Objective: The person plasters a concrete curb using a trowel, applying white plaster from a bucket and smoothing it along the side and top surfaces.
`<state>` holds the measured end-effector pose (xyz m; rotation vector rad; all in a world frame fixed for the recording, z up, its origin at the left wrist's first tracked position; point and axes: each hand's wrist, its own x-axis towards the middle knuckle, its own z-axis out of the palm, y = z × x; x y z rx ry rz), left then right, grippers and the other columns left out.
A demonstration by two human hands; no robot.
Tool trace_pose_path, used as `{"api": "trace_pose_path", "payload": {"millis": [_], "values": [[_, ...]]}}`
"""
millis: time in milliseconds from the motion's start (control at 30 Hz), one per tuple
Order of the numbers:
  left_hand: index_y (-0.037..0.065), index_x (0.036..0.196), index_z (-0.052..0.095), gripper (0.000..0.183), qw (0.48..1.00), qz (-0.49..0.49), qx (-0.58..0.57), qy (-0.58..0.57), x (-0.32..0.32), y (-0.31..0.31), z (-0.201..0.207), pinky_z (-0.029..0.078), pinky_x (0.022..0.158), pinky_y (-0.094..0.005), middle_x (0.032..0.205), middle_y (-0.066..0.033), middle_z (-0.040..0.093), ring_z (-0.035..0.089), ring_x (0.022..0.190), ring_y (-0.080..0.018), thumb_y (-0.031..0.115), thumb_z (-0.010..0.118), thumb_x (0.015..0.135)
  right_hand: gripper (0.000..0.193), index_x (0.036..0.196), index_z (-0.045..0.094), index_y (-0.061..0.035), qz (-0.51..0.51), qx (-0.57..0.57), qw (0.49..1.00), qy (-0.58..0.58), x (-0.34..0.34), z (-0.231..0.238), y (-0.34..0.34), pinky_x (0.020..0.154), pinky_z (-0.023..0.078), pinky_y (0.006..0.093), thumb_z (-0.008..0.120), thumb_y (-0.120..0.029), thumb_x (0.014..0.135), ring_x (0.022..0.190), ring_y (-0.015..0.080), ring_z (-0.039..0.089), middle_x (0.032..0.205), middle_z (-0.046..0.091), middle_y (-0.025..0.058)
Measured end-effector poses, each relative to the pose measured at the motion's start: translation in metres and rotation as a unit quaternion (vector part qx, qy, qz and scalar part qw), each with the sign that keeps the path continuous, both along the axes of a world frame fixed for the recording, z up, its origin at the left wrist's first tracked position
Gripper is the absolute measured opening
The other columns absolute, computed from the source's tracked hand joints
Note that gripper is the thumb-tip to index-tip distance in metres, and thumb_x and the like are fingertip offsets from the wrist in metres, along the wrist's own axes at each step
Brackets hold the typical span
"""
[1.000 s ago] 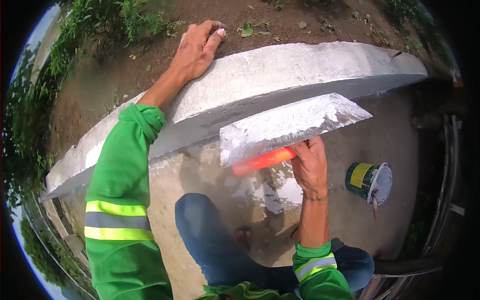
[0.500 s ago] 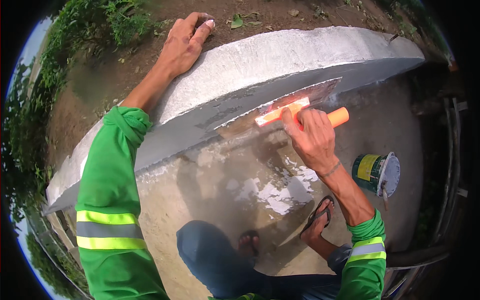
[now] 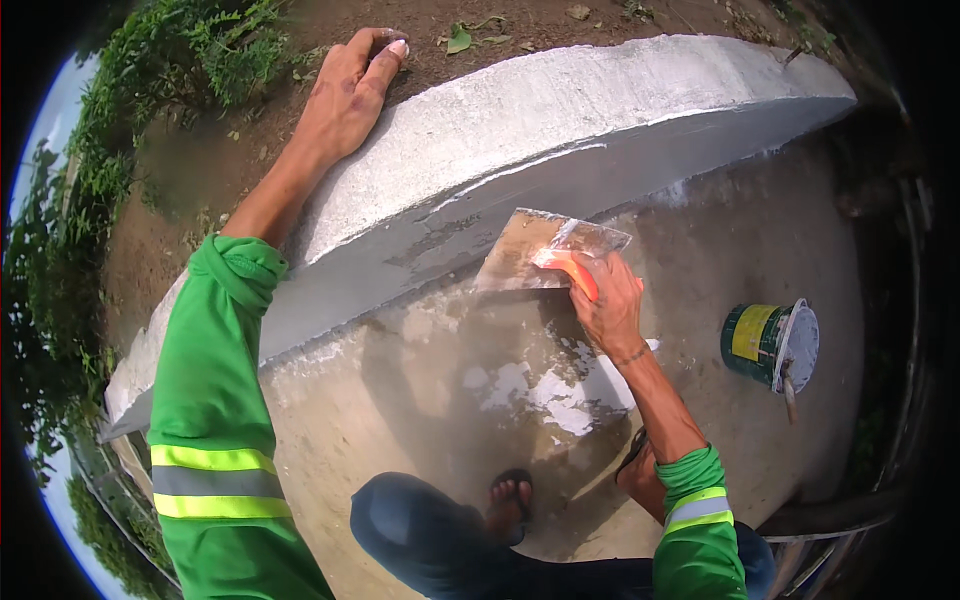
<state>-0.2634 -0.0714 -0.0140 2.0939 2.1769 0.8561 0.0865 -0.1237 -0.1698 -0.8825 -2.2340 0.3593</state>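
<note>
My right hand (image 3: 610, 305) grips the orange handle of a flat steel plastering trowel (image 3: 515, 250). Its broad blade, smeared with white paste, is held in front of the low curved wall (image 3: 690, 75), apart from the wall's face as far as I can see. A fresh white ridge of paste runs along the upper part of that grey face. My left hand (image 3: 350, 95) lies at the far edge of the wall's top, fingers loosely bent and thumb apart, with nothing visible in it. White paste marks the thumb tip.
A green bucket (image 3: 755, 340) with a yellow label stands at the right, pale paste on its mouth and a handled tool against it. White splatter (image 3: 565, 400) covers part of the concrete floor (image 3: 440, 420). Soil and green plants (image 3: 235, 55) lie beyond the wall; wooden poles border the right.
My right hand has drawn the trowel off the wall's face, toward me, and turned its blade to show more of the flat side. A white ridge now shows where it was.
</note>
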Motion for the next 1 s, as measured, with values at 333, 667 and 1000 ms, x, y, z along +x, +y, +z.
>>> {"api": "trace_pose_path", "payload": {"millis": [333, 667, 1000], "values": [[0.007, 0.121, 0.058, 0.044, 0.992, -0.025, -0.021, -0.119, 0.004, 0.001, 0.002, 0.04, 0.097, -0.0348, 0.107, -0.0101, 0.065, 0.055, 0.107, -0.0258, 0.041, 0.041, 0.1, 0.029, 0.101, 0.067, -0.0055, -0.041, -0.121, 0.957, 0.261, -0.085, 0.039, -0.015, 0.063, 0.048, 0.0339, 0.076, -0.002, 0.074, 0.071, 0.0238, 0.058, 0.082, 0.056, 0.0085], [0.007, 0.121, 0.058, 0.043, 0.987, -0.027, -0.053, -0.148, 0.001, -0.003, 0.004, 0.041, 0.084, -0.0295, 0.098, -0.004, 0.062, 0.053, 0.09, -0.0168, 0.039, 0.038, 0.101, 0.032, 0.104, 0.068, -0.0059, -0.085, -0.117, 0.957, 0.25, -0.058, 0.049, -0.028, 0.061, 0.049, 0.0357, 0.076, -0.001, 0.073, 0.07, 0.026, 0.059, 0.082, 0.057, 0.0098], [0.007, 0.122, 0.057, 0.043, 0.981, -0.018, -0.083, -0.173, 0.009, 0.0, 0.005, 0.04, 0.089, -0.0299, 0.099, -0.0049, 0.062, 0.053, 0.094, -0.0163, 0.038, 0.037, 0.102, 0.044, 0.106, 0.064, -0.0076, 0.058, -0.095, 0.968, 0.223, -0.095, 0.04, -0.045, 0.062, 0.049, 0.0384, 0.078, -0.002, 0.065, 0.072, 0.0266, 0.059, 0.084, 0.054, 0.0078]]}}
